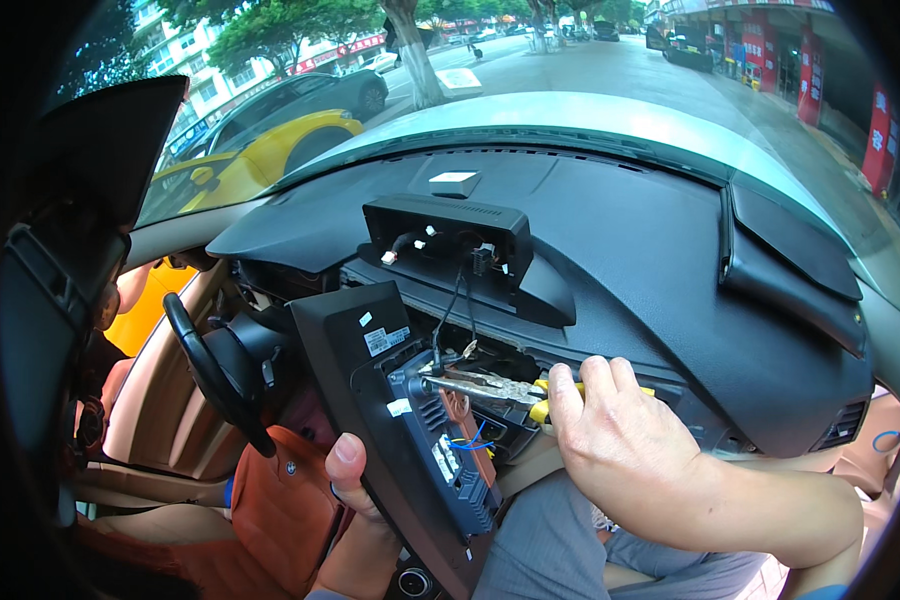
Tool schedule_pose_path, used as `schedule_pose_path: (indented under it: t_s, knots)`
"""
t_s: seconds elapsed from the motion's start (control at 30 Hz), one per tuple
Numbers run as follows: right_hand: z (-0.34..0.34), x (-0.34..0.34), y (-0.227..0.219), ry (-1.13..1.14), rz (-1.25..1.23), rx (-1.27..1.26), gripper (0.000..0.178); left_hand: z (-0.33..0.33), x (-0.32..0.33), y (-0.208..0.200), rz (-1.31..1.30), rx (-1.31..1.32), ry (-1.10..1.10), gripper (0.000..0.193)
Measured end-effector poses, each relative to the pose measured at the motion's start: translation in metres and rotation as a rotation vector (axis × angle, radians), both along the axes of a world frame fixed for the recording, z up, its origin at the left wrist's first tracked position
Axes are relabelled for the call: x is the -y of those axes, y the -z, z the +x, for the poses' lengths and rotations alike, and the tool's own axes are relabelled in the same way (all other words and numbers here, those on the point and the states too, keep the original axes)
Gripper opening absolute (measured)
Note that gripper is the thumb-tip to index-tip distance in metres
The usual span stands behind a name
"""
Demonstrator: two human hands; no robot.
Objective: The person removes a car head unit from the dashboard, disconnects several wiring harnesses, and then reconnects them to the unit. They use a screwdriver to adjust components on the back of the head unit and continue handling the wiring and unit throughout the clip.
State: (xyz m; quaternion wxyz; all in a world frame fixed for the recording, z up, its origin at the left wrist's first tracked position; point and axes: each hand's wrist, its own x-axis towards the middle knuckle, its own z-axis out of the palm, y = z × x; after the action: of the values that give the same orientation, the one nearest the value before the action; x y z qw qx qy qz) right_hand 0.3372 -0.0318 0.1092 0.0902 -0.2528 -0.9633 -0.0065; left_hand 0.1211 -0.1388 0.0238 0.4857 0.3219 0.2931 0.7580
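A black car display unit (350, 340) stands tilted, its back with a finned metal housing (430, 420) turned to the right. My left hand (358, 500) grips its lower left edge, thumb in front. With my right hand (620, 430) I hold long-nose pliers (500, 387) with yellow handles. Their jaws reach the top of the housing, where black cables (440, 335) run in; whether they clamp something there I cannot tell. Thin blue and yellow wires (473, 440) stick out of the housing's side. Behind it the dashboard opening (510, 360) lies exposed.
An empty black screen frame (450, 235) with loose white plugs sits on the dashboard (650, 250). At the left are the steering wheel (210, 370) and an orange-brown seat (280, 500). A black pouch (790, 260) lies at the right. Another person's arm shows at the far left.
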Motion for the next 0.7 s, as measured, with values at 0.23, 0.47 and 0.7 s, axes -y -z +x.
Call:
schedule_pose_path:
  t_s: [0.23,0.47,0.7]
  knots:
    - [-0.001,-0.001,0.01,0.004,0.103,-0.111,0.023,0.006,-0.001,-0.005,-0.008,0.006,-0.034,0.119]
    - [-0.002,0.0,0.003,-0.029,-0.004,-0.075,0.023,0.012,0.001,-0.006,-0.019,-0.002,-0.053,0.118]
    - [0.0,0.005,-0.028,0.031,-0.372,0.148,0.044,0.02,0.0,-0.01,-0.018,-0.001,-0.091,0.116]
